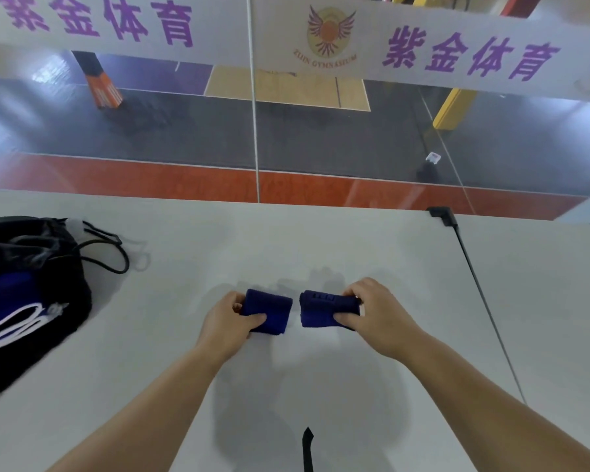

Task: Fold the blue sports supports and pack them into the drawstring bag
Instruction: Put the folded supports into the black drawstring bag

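Now, at nine o'clock lies the black fabric drawstring bag [31, 267]; my left hand [229, 321] pinches one folded blue knitted sports support [269, 310], my right hand [378, 315] another [321, 311], on the white tabletop [355, 250]. I should keep both folds tight while carrying.

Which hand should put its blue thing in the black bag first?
Probably the left hand. It already grips a folded blue support, and the drawstring bag lies on the table's left side, nearer to it. The right hand, holding the other support, would have to cross over.
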`<control>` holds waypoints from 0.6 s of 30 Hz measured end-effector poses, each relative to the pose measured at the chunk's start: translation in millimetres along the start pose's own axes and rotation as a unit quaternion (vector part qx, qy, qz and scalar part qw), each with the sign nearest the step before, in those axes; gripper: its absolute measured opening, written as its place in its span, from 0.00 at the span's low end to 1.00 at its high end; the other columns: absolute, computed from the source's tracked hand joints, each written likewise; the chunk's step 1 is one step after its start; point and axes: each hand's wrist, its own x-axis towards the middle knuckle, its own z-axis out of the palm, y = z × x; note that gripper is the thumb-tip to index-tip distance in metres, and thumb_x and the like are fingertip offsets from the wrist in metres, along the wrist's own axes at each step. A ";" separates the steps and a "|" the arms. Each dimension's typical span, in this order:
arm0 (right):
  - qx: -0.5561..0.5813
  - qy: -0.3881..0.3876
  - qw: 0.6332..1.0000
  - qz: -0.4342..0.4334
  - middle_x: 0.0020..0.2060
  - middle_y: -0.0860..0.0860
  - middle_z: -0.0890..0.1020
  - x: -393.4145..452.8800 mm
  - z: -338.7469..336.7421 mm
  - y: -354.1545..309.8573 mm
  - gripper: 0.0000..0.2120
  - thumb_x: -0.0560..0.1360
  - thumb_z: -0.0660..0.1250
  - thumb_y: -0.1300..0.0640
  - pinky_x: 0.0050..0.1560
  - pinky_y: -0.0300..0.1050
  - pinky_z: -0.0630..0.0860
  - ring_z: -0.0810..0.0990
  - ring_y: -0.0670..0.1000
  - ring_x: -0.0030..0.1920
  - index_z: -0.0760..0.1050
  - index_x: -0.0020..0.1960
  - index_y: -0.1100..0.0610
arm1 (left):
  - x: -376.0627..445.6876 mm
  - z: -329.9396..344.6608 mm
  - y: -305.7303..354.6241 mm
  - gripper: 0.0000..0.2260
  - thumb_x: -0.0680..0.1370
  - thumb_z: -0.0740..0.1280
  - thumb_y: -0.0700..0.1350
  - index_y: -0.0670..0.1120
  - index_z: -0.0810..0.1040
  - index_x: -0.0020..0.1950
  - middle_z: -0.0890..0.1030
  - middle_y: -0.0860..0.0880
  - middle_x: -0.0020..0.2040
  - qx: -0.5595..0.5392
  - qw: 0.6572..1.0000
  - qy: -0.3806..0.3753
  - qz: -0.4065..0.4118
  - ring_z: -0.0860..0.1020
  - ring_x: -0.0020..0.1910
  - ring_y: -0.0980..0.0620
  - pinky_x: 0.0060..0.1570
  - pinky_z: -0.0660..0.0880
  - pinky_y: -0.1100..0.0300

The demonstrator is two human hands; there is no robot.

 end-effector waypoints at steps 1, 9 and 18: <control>0.018 -0.013 1.000 -0.007 0.47 0.48 0.74 -1.3 -0.9 -3.0 0.03 0.73 0.69 0.56 0.42 0.35 0.69 0.74 0.47 0.47 0.75 0.46 0.52 | -4.9 -2.7 2.1 0.09 0.73 0.70 0.40 0.47 0.74 0.51 0.79 0.49 0.47 -0.019 1.000 0.009 0.011 0.80 0.45 0.51 0.46 0.80 0.54; 0.064 -0.122 0.984 -0.112 0.65 0.39 0.67 -3.0 3.2 -41.9 0.10 0.73 0.71 0.58 0.63 0.40 0.67 0.62 0.42 0.66 0.76 0.50 0.46 | -36.4 -27.7 23.6 0.06 0.75 0.67 0.36 0.44 0.78 0.50 0.82 0.46 0.50 -0.097 0.991 -0.013 0.088 0.83 0.47 0.48 0.49 0.80 0.54; 0.058 -0.126 0.970 -0.201 0.53 0.43 0.77 6.9 22.3 -73.0 0.09 0.72 0.70 0.62 0.53 0.37 0.76 0.76 0.44 0.54 0.75 0.48 0.50 | -61.2 -62.0 14.6 0.09 0.77 0.64 0.36 0.47 0.80 0.51 0.85 0.46 0.48 -0.113 0.988 -0.049 0.095 0.83 0.49 0.49 0.54 0.78 0.54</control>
